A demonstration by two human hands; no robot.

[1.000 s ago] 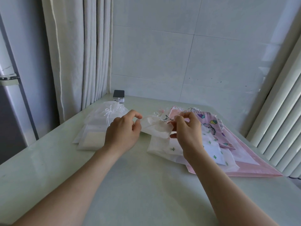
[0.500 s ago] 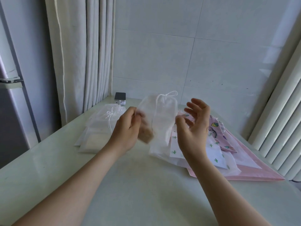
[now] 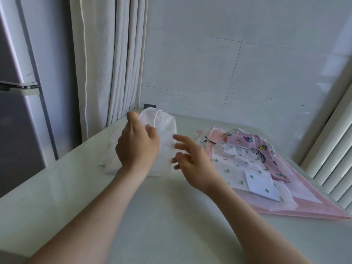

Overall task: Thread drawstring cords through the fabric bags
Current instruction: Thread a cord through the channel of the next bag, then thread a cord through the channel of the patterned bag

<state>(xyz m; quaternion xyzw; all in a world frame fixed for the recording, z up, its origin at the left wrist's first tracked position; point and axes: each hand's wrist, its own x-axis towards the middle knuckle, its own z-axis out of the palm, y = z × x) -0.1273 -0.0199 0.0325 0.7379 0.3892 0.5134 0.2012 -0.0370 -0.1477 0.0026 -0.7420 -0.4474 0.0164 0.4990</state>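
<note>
My left hand (image 3: 136, 144) grips a small white mesh bag (image 3: 164, 134) with a white drawstring cord (image 3: 156, 117) looped at its top. It holds the bag up over the left pile of white bags (image 3: 109, 160). My right hand (image 3: 192, 159) hovers just right of the bag with fingers spread, holding nothing. On the right lies a stack of printed bags: a white cactus-print bag (image 3: 236, 164), a pink fruit-print bag (image 3: 253, 143), and a large pink bag (image 3: 297, 208) underneath.
The pale tabletop (image 3: 152, 216) meets a tiled wall at the back. A small dark device (image 3: 149, 106) peeks out behind the held bag. Curtains (image 3: 114, 63) hang at the left, a radiator (image 3: 331, 161) stands at the right, and a fridge (image 3: 17, 111) sits far left.
My left hand carried the white mesh bag leftward over the left pile. My right hand let go of it and now hovers open beside it.
</note>
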